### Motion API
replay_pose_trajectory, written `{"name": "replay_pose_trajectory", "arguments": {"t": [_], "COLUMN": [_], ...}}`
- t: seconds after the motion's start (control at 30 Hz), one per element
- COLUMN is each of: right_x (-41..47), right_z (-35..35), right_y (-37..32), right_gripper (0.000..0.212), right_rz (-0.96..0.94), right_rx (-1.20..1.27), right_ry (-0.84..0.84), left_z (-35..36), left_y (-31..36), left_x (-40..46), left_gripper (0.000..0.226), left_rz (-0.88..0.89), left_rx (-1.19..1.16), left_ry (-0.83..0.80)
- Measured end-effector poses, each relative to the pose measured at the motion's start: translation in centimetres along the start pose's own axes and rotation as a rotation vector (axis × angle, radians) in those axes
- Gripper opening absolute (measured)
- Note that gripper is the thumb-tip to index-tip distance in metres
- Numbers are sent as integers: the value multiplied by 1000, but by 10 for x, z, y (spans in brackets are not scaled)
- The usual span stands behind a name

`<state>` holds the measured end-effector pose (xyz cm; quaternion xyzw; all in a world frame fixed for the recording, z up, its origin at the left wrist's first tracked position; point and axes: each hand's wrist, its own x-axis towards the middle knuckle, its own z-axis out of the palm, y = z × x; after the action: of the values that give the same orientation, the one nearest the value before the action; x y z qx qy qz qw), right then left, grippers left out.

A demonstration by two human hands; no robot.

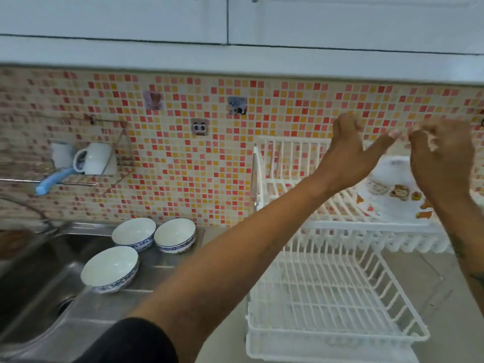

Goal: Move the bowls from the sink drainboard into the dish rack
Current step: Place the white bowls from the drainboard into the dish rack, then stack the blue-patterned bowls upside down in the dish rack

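Three white bowls with blue patterned outsides stand upright on the steel drainboard (157, 273): one at the front (110, 268), one at the back left (134, 231), one at the back right (175, 234). A white two-tier wire dish rack (327, 297) stands on the counter to their right. A white plate with cartoon prints (387, 189) lies in its upper tier. My left hand (351, 153) and my right hand (442, 158) are raised above the upper tier, both blurred, fingers apart, holding nothing.
The sink basin (34, 279) lies at the lower left. A wall rack (110, 163) holds a white mug (94, 158) and a blue brush (52, 179). Mosaic tiles cover the wall; white cabinets hang overhead.
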<state>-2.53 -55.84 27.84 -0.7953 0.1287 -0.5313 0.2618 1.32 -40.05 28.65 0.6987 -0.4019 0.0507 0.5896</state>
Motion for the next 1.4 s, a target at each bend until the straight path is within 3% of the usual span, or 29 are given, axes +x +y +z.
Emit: {"name": "replay_pose_trajectory", "arguments": {"t": [0.13, 0.2, 0.3, 0.4, 0.5, 0.63, 0.8, 0.9, 1.0, 1.17, 1.3, 1.4], "right_x": [-12, -39, -97, -150, -198, -248, -306, -331, -355, -375, -387, -394], "right_z": [41, 66, 100, 153, 216, 302, 384, 422, 457, 481, 486, 489], "right_y": [-79, -131, -203, -251, -279, -286, -257, -237, -218, -205, -209, -207], "right_gripper": [34, 29, 22, 15, 14, 17, 27, 29, 23, 33, 40, 48], "right_rz": [-24, -150, -459, -516, -372, -123, 191, 276, 445, 667, 797, 909], "right_rx": [357, 492, 636, 764, 859, 781, 511, 292, 241, 204, 150, 210], "right_ry": [9, 10, -67, -264, -530, -877, -1187, -1438, -1470, -1478, -1640, -1668], "left_z": [-64, -109, -175, -235, -289, -348, -390, -406, -419, -425, -414, -409], "left_y": [0, -11, -37, -69, -106, -165, -254, -305, -339, -355, -381, -390], "left_x": [-39, -66, -105, -138, -169, -209, -271, -297, -309, -300, -300, -304], "left_gripper": [38, 21, 24, 34, 33, 36, 41, 54, 56, 58, 54, 50], "left_rz": [28, 12, -78, -236, -412, -666, -949, -1126, -1244, -1302, -1367, -1361], "left_rx": [-193, -218, -173, -126, -67, 75, 109, 105, -72, -117, -273, -262], "left_ry": [270, 412, 617, 788, 890, 934, 790, 700, 637, 747, 850, 845]}}
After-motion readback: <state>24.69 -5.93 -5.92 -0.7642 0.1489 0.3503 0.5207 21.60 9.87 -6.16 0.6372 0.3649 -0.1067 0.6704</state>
